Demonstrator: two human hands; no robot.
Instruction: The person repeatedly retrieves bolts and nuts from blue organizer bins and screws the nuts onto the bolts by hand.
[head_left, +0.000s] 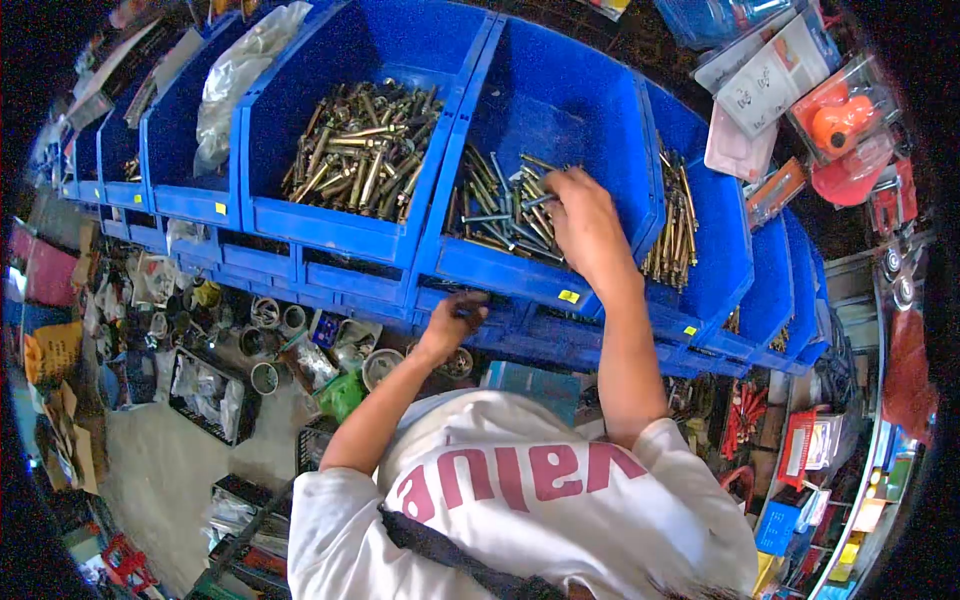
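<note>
My right hand (580, 215) reaches into a blue bin (560, 90) and touches the long bolts (500, 210) in it. Its fingers point down among the bolts, and whatever they grip is too small to make out. Lower and to the left, my left hand (455, 322) is beneath the front edge of the bins, with its fingers curled and darkened at the tips. What it holds, if anything, cannot be made out.
A neighbouring bin holds brass-coloured bolts (365, 150), and another to the right holds long bolts (675, 220). A plastic bag (235, 90) lies farther left. Below are a black crate (210, 395), round containers and a green bag (342, 396). Packaged goods hang at upper right.
</note>
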